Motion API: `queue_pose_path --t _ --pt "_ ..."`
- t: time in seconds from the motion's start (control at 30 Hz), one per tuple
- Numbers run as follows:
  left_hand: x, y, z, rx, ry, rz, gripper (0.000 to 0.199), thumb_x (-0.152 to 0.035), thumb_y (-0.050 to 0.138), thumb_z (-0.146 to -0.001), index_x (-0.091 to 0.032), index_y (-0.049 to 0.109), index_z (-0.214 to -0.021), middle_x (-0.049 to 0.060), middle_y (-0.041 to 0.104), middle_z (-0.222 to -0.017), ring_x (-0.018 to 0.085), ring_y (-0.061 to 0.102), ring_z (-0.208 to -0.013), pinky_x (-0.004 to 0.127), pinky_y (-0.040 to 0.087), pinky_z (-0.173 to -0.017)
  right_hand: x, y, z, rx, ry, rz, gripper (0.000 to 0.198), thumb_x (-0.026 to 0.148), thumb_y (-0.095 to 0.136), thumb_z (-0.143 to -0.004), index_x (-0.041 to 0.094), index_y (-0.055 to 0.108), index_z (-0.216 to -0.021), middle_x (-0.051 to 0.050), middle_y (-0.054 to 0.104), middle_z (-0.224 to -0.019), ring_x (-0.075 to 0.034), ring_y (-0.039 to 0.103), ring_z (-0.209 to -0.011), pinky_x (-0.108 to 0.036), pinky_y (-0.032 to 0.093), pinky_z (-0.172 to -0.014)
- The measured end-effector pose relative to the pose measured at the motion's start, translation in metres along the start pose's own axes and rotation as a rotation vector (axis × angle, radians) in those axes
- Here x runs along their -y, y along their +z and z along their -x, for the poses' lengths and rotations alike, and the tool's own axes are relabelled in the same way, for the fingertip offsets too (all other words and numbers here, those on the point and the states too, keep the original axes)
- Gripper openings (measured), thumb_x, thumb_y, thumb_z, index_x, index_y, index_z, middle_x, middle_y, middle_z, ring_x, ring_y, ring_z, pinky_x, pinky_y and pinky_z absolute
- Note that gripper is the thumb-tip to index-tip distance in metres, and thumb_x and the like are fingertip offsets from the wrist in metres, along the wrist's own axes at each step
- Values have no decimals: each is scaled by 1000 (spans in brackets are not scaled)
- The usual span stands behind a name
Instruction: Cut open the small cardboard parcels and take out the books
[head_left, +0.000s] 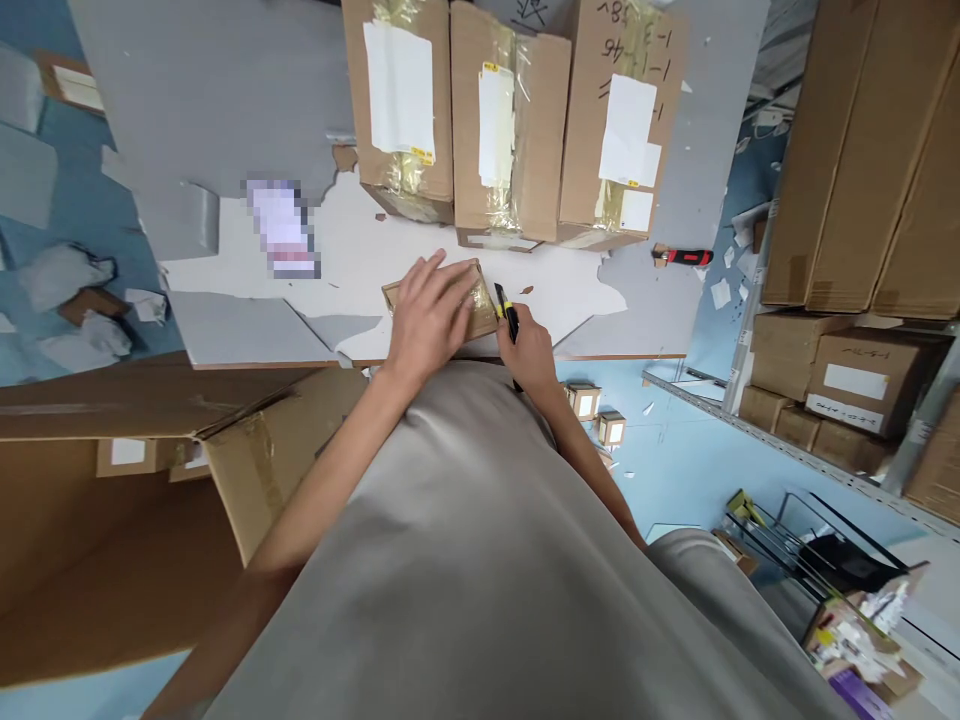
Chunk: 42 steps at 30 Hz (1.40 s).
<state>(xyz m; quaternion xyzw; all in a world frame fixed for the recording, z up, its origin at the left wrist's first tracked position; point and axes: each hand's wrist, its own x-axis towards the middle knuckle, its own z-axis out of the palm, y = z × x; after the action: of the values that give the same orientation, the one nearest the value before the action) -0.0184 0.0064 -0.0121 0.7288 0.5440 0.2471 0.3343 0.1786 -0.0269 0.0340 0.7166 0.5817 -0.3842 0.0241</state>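
A small taped cardboard box point(483, 312) lies on the table close to my body. Across its top rests my left hand point(429, 318), fingers stretched out and covering much of the box. My right hand point(527, 350) is wrapped round a black and yellow utility knife point(509, 314). The knife's tip points up and away from me, just beside the box's right end. Whether the blade touches the cardboard I cannot tell.
Three taped cartons point(511, 140) with white labels stand along the back of the table point(225, 90). A red and black cutter point(688, 257) lies to the right. A large open carton point(255, 470) is at lower left; shelves of boxes point(847, 375) rise on the right.
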Motion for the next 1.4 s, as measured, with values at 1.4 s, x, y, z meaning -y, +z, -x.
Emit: queue_pose_path --t 1.4 --pt "28 42 0 125 116 175 63 -62 37 -123 -24 66 -164 18 69 -167 35 49 -174 65 27 -150 68 -24 32 129 256 485 37 13 44 -118 14 72 -142 -24 82 -134 -33 81 -130 -41 64 -105"
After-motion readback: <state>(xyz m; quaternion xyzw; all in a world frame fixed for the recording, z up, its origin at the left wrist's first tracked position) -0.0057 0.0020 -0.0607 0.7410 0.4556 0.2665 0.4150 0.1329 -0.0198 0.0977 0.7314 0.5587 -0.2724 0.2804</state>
